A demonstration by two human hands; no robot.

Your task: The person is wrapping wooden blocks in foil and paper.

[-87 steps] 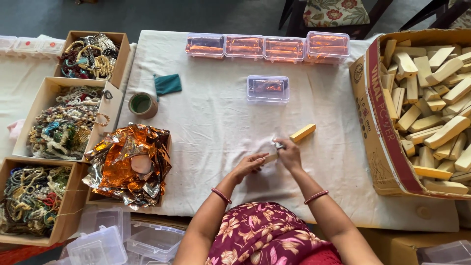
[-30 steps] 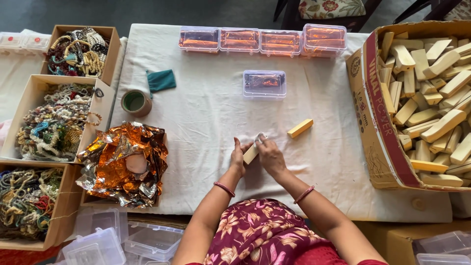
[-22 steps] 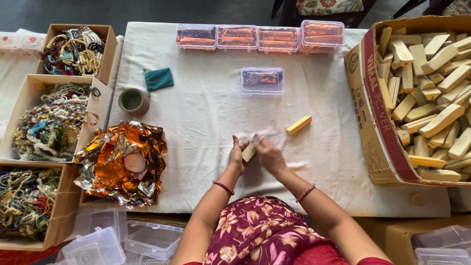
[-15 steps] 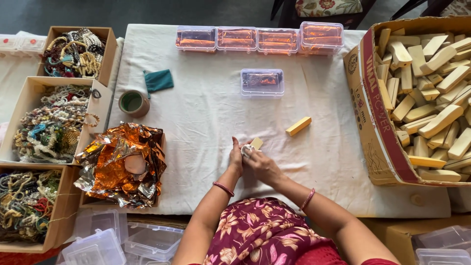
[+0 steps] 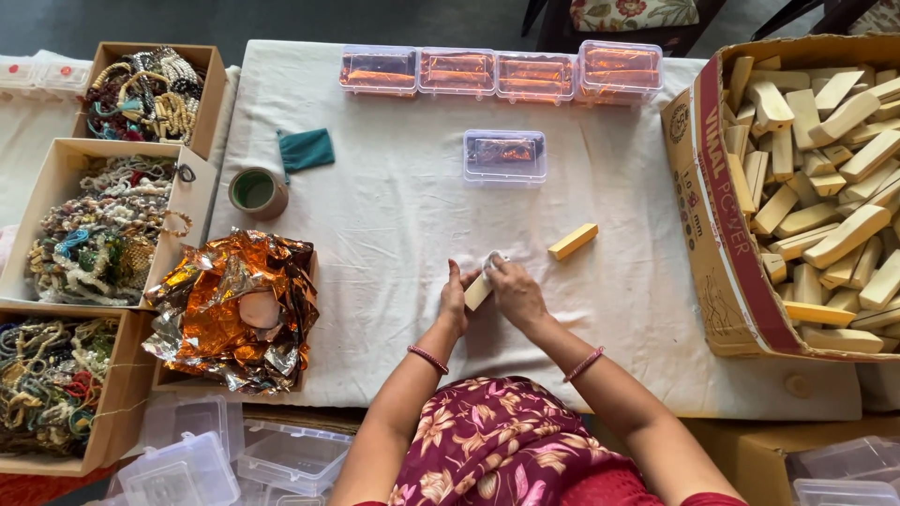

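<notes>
The pale wooden block [image 5: 478, 291] sits between the two hands near the front middle of the white cloth-covered table [image 5: 394, 215], and every place here is told from it. Its long axis runs on a slant, from the near-left end up toward the far-right end. The left hand [image 5: 455, 298] lies against the block's left long side, fingers curled around it from below, so that hand is closed on the block. The right hand [image 5: 516, 292] comes in from the right and pinches at the block's far end, where a small whitish scrap [image 5: 494, 260], paper or cloth, shows at its fingertips; whether the right hand also grips the wood I cannot tell. Both hands are touching the block, the left holding its length. A second, yellower wooden block [image 5: 574, 241] lies loose just beyond and to the right. Farther beyond stands a clear lidded plastic box [image 5: 504, 155]. Well to the right is a cardboard carton [image 5: 717, 215] heaped with similar blocks; to the left lies crumpled orange foil [image 5: 234, 309].
</notes>
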